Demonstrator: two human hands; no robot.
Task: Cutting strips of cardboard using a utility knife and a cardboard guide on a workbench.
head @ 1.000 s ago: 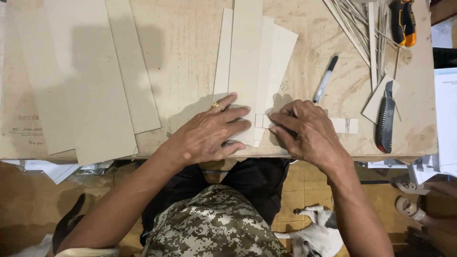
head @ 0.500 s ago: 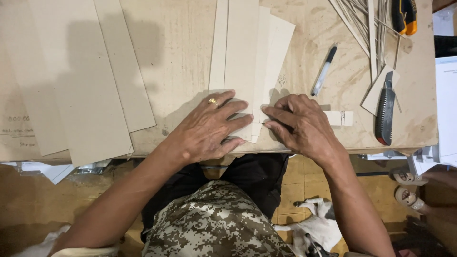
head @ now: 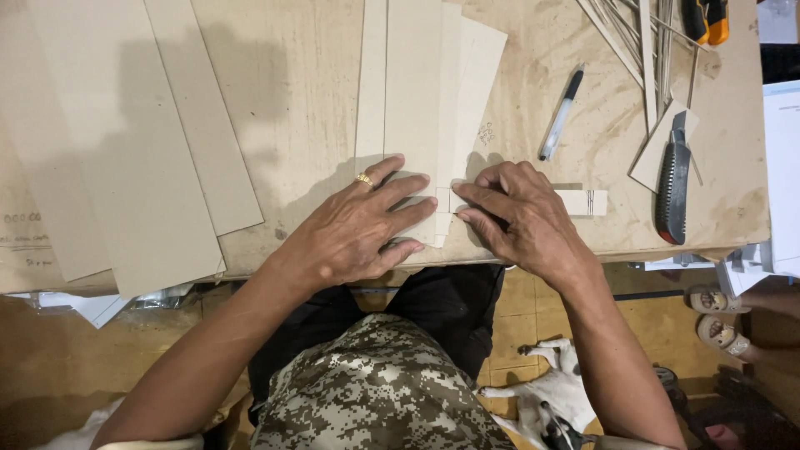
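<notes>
My left hand, with a gold ring on one finger, lies flat with fingers spread on the near end of a stack of long pale cardboard strips on the wooden table. My right hand presses its curled fingertips on a small narrow cardboard strip that lies crosswise over the stack's near end. Most of that small strip is hidden under the hand.
Wide cardboard sheets cover the table's left. A black pen, a utility knife, thin offcuts and an orange-handled tool lie at right. A white animal lies on the floor; someone's sandalled feet are at right.
Both hands stay pressed on the strips; the view has shifted slightly so the table sits a little higher in frame. My right fingers have closed in over the small strip.
</notes>
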